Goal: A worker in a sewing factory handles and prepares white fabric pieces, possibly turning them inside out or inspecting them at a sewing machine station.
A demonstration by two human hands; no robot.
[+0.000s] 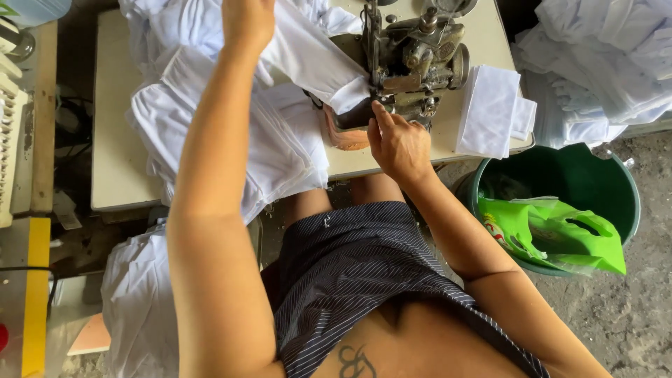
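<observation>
From the head camera, the left hand (246,24) lies on the white garment (308,59) draped over the table (112,140); its fingers are cut off by the top edge, so I cannot tell its grip. The right hand (397,145) rests loosely closed, one finger pressing the cloth's end just beside the sewing machine (413,59). The needle area is hidden. A green bucket (616,182) stands alongside.

Sewing machine (413,59) blocking the worktop's (115,140) far right, white fabric heap (231,133) covering its middle, bare strip along left edge, folded white pieces (490,112) at right edge.
</observation>
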